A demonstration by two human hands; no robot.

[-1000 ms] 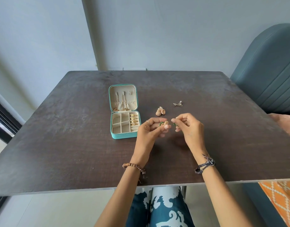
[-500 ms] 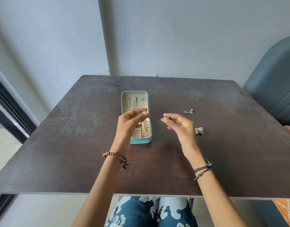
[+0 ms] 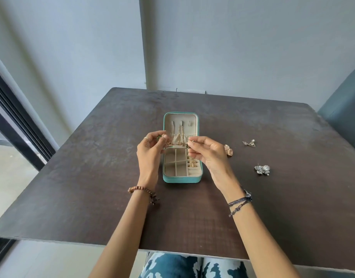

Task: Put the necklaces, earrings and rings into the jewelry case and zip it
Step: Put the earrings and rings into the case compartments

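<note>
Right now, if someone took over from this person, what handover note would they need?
Left hand and right hand each pinch a small green-and-gold piece over the open case.
Gold rings sit in the case's right slots; a chain hangs in the lid.
On the table, right of the case: gold earrings, silver earrings, crystal earrings.
Left: stow these, zip.

A single wide-angle camera on the person's head looks forward and down. It sits close above the dark worktop [image 3: 92,177], both forearms reaching away from it toward the far wall [image 3: 252,47].
</note>
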